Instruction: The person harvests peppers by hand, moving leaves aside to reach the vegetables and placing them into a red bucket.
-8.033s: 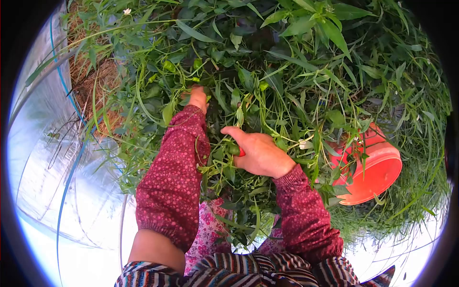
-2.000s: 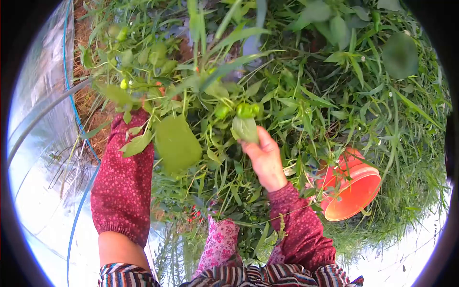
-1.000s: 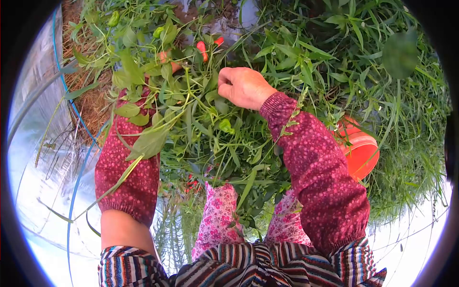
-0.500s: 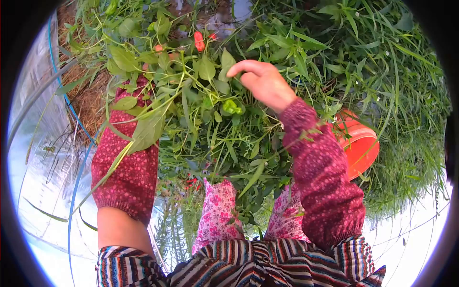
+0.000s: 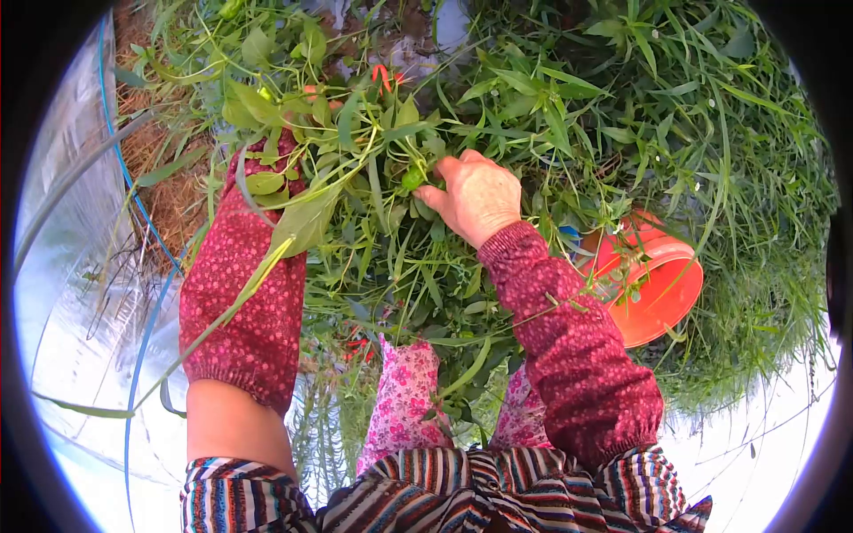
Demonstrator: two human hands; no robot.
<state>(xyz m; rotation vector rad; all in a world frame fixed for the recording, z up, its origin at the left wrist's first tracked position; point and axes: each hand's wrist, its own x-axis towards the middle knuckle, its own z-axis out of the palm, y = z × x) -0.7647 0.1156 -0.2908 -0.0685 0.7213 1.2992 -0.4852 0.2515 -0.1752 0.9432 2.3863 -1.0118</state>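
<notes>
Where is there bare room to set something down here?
The brown straw-like strip between the blue cord and the pepper plants looks fairly open. Those plants crowd the right hand; weeds crowd the tilted red bucket.

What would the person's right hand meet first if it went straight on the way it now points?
Most likely the green pepper, just ahead of the right hand. Depth is unclear in this single view, so they may already be touching.
</notes>
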